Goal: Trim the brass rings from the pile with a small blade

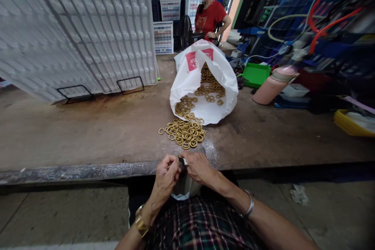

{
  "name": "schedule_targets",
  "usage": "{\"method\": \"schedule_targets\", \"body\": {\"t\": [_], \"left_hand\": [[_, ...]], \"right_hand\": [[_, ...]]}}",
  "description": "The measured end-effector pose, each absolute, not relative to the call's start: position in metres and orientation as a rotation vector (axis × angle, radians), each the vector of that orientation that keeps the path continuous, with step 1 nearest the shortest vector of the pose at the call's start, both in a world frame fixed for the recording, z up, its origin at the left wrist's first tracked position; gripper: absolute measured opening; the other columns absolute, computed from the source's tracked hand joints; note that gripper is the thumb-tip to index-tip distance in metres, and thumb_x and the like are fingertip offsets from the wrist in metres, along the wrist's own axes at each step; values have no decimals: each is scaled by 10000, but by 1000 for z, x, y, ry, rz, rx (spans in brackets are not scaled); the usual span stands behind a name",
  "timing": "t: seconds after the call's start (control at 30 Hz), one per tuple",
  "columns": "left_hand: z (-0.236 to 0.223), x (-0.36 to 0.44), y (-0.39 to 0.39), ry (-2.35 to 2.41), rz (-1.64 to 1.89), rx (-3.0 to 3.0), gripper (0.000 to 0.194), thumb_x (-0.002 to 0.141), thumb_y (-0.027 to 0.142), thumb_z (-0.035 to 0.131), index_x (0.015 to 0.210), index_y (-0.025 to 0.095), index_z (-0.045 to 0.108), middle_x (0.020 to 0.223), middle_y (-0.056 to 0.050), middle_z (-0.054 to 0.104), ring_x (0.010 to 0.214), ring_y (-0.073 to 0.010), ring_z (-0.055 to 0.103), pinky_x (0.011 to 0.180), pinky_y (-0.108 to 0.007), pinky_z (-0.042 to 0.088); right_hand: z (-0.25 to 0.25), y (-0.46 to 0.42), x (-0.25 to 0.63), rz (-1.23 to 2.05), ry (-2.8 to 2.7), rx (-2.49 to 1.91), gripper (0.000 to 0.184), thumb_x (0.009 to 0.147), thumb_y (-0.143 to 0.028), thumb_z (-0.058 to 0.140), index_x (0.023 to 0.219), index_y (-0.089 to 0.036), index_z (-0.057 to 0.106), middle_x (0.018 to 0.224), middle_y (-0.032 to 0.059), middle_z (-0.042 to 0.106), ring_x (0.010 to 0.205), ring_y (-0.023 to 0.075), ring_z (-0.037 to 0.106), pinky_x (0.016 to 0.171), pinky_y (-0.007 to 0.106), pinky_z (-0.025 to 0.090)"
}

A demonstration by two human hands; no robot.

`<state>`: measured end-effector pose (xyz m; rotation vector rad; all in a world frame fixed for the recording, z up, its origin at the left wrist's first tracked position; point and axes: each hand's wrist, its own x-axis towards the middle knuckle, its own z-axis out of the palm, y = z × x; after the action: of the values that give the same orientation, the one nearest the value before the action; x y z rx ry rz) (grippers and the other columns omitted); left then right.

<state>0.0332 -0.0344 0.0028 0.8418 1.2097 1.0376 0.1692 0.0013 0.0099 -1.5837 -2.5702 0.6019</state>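
Observation:
My left hand (166, 174) is closed in a pinch at the table's front edge, with a bit of a gold-coloured ring showing at its fingertips. My right hand (200, 167) meets it, fingers curled round a small dark and whitish piece (183, 161) that they mostly cover; its kind is unclear. Just beyond both hands lies a loose pile of gold-coloured rings (187, 133). Behind the pile, a white plastic bag (218, 113) with red print lies on its side, its mouth facing me and more rings inside. Below my hands a greyish cloth or bag (187, 187) is partly hidden.
White ribbed panels (117, 27) stand at the left in black wire stands (130, 85). On the right are a pink bottle (271, 86), a green tray (256, 74) and a yellow tray (354, 125). Beyond the brown table (88, 133) stands a person in red (211, 19).

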Motion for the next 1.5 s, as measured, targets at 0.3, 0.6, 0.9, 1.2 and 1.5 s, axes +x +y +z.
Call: {"method": "schedule_targets", "body": {"t": [0.3,0.6,0.9,1.2,1.5], "left_hand": [[13,31,-53,985,977,734,252,766,394,578,706,180,460,523,65,452,377,-33,337,366,-161,242],[6,30,-42,874,1087,413,256,721,363,630,707,148,491,751,-23,580,498,-62,463,375,-162,290],[4,21,-38,751,1082,210,223,678,264,670,831,146,558,702,-16,589,570,-90,533,437,-161,339],[5,27,-29,981,1200,450,267,655,332,691,708,157,497,619,24,547,501,-70,486,373,-146,303],[5,35,-27,1311,1111,856,323,677,443,620,775,139,568,485,68,437,403,-45,342,381,-166,250]], "right_hand": [[9,6,171,513,-2469,-1838,301,710,-52,392,960,-153,527,863,93,652,732,183,598,589,263,314],[-1,13,171,363,-2332,-1868,334,759,-143,420,1087,-189,460,955,64,644,776,196,602,613,269,334],[-5,16,170,359,-2266,-1857,247,756,-142,441,972,-220,533,900,31,659,767,176,601,613,249,330],[-10,16,179,582,-2113,-1504,199,763,-135,409,839,-196,581,739,18,625,672,136,550,617,215,346],[-1,9,166,1012,-1926,-1370,142,738,-191,436,631,-173,526,541,-39,470,515,90,399,493,196,281]]}}
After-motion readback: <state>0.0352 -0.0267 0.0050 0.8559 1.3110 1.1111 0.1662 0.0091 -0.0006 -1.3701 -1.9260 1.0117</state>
